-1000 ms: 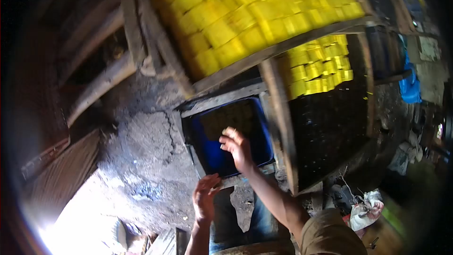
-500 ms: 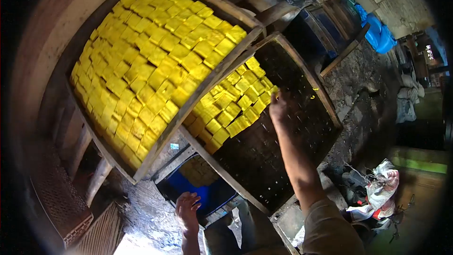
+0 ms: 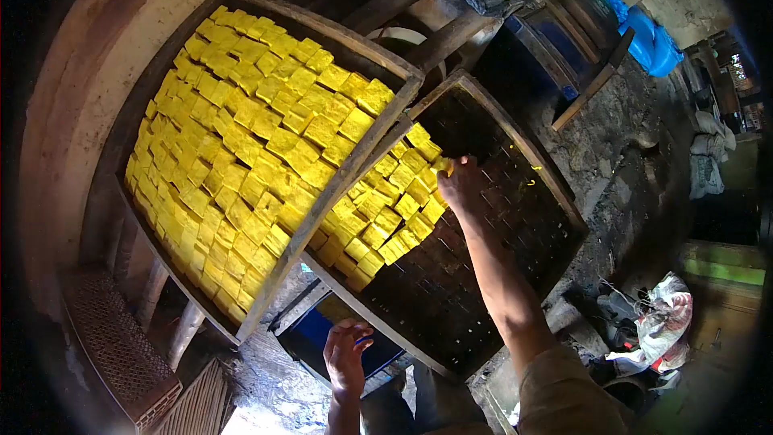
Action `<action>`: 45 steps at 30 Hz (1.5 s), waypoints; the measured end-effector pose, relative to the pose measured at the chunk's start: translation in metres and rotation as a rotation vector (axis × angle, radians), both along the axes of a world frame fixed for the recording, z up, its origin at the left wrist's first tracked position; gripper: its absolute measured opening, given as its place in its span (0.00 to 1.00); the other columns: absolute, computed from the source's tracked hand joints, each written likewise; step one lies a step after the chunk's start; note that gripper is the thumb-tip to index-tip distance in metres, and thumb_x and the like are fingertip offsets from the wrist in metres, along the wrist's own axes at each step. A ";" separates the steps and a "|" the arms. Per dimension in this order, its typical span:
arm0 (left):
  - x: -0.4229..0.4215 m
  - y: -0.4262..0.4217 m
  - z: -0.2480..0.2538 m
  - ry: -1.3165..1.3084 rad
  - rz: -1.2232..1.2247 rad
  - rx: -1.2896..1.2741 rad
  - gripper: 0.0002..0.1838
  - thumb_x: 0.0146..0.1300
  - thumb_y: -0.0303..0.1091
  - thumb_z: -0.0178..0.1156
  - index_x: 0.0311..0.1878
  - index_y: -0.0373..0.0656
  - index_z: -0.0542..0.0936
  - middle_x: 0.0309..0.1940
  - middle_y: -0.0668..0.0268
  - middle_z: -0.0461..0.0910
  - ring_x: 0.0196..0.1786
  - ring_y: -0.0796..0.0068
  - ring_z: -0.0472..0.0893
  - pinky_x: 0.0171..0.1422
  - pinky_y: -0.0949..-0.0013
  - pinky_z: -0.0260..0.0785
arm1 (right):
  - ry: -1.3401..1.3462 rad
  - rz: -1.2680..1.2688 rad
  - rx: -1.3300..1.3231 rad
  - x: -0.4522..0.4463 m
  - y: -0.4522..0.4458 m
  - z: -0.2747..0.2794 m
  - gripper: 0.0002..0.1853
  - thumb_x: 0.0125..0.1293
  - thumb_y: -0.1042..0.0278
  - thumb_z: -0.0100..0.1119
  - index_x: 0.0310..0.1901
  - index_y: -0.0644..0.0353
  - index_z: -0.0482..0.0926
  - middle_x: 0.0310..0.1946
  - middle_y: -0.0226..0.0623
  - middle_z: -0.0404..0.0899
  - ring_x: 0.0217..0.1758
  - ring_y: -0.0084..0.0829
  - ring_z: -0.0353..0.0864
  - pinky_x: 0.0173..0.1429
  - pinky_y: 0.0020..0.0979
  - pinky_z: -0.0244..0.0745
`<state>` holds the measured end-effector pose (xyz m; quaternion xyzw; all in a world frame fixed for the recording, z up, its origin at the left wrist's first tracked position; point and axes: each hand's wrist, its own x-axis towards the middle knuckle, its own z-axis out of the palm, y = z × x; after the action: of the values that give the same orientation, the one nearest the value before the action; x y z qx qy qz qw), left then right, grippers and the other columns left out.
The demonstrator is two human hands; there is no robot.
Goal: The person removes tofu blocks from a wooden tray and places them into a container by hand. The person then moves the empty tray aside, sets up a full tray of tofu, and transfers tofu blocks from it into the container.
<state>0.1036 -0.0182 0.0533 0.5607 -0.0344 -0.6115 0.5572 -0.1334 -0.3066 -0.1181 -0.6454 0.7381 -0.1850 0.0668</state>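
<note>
R hand (image 3: pixel 460 184) w/ yel. block (image 3: pixel 442 166) at tray (image 3: pixel 451 298), L hand (image 3: pixel 347 354) nr bin (image 3: pixel 311 333).

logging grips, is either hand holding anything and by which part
The right hand holds a yellow block by its near edge; the left hand holds nothing visible.

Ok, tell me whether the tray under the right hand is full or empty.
Partly full: yellow blocks cover one side of the tray, while the rest shows mostly bare, dark bottom.
</note>
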 end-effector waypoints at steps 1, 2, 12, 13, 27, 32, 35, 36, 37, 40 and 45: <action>0.000 -0.001 0.000 -0.003 -0.001 0.002 0.15 0.69 0.42 0.52 0.53 0.44 0.74 0.44 0.61 0.81 0.47 0.68 0.81 0.51 0.66 0.73 | 0.065 -0.010 -0.018 0.005 0.003 0.001 0.15 0.51 0.62 0.66 0.40 0.57 0.78 0.42 0.45 0.74 0.42 0.48 0.77 0.45 0.44 0.76; 0.000 -0.003 -0.001 -0.006 -0.004 0.007 0.15 0.69 0.42 0.51 0.53 0.44 0.74 0.43 0.61 0.81 0.48 0.69 0.81 0.51 0.66 0.73 | 0.130 -0.018 -0.040 0.007 0.003 0.002 0.15 0.50 0.63 0.66 0.40 0.57 0.78 0.41 0.44 0.74 0.42 0.47 0.78 0.46 0.44 0.76; -0.001 -0.013 -0.008 -0.034 -0.027 0.025 0.16 0.68 0.41 0.51 0.52 0.42 0.74 0.44 0.63 0.81 0.47 0.71 0.80 0.50 0.67 0.72 | -0.659 0.082 0.101 -0.013 -0.014 0.026 0.20 0.47 0.73 0.69 0.43 0.63 0.75 0.37 0.39 0.79 0.41 0.33 0.81 0.45 0.33 0.76; -0.001 -0.015 -0.007 -0.036 -0.026 0.023 0.16 0.68 0.41 0.51 0.52 0.42 0.74 0.44 0.63 0.81 0.47 0.71 0.80 0.50 0.67 0.72 | -0.660 0.083 0.100 -0.011 -0.015 0.026 0.20 0.47 0.73 0.69 0.43 0.63 0.75 0.37 0.39 0.79 0.41 0.33 0.81 0.45 0.33 0.76; -0.012 -0.024 -0.006 0.015 -0.084 -0.048 0.26 0.64 0.53 0.60 0.55 0.43 0.73 0.49 0.60 0.79 0.51 0.64 0.80 0.54 0.61 0.74 | -0.078 0.156 -0.068 0.013 -0.047 -0.017 0.30 0.48 0.62 0.72 0.55 0.59 0.75 0.51 0.51 0.74 0.56 0.49 0.73 0.58 0.46 0.69; -0.015 -0.026 -0.007 0.037 -0.086 -0.055 0.25 0.65 0.52 0.59 0.55 0.42 0.73 0.49 0.59 0.79 0.52 0.63 0.80 0.55 0.60 0.74 | -0.020 0.147 -0.026 0.042 -0.032 0.007 0.28 0.49 0.66 0.70 0.51 0.65 0.72 0.46 0.53 0.76 0.52 0.52 0.75 0.57 0.47 0.70; -0.013 -0.025 -0.007 0.052 -0.096 -0.042 0.25 0.65 0.51 0.59 0.56 0.42 0.73 0.49 0.60 0.79 0.53 0.64 0.80 0.55 0.60 0.73 | -0.722 -0.017 0.175 0.018 -0.047 -0.001 0.25 0.47 0.74 0.64 0.50 0.63 0.71 0.40 0.39 0.78 0.43 0.35 0.78 0.50 0.33 0.74; -0.010 -0.022 -0.007 0.047 -0.100 -0.049 0.25 0.65 0.51 0.59 0.56 0.42 0.73 0.49 0.60 0.79 0.53 0.64 0.79 0.55 0.60 0.73 | -0.853 -0.044 0.192 0.009 -0.048 0.003 0.24 0.48 0.74 0.63 0.50 0.62 0.72 0.40 0.35 0.78 0.42 0.31 0.78 0.49 0.32 0.75; -0.008 -0.022 -0.007 0.042 -0.102 -0.056 0.25 0.65 0.50 0.59 0.56 0.42 0.73 0.49 0.60 0.79 0.53 0.64 0.79 0.55 0.60 0.73 | -0.983 -0.070 0.209 0.009 -0.051 0.021 0.22 0.48 0.75 0.61 0.49 0.62 0.73 0.39 0.32 0.78 0.42 0.28 0.77 0.47 0.31 0.75; -0.007 -0.025 -0.012 0.047 -0.078 -0.063 0.24 0.65 0.50 0.58 0.56 0.41 0.73 0.50 0.60 0.79 0.53 0.64 0.79 0.55 0.60 0.73 | -1.184 0.054 0.250 0.009 -0.072 0.005 0.13 0.54 0.69 0.58 0.42 0.62 0.79 0.40 0.34 0.79 0.43 0.27 0.78 0.48 0.33 0.75; -0.022 -0.057 -0.019 0.012 -0.134 -0.174 0.26 0.66 0.52 0.57 0.58 0.42 0.72 0.50 0.59 0.78 0.53 0.64 0.79 0.56 0.60 0.73 | 0.029 -0.066 0.042 0.063 -0.089 0.006 0.18 0.58 0.58 0.61 0.47 0.58 0.81 0.47 0.52 0.78 0.55 0.47 0.74 0.57 0.50 0.70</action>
<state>0.0814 -0.0751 0.0344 0.5032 -0.1216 -0.6454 0.5616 -0.0699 -0.3955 -0.1121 -0.6217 0.7636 -0.1623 0.0635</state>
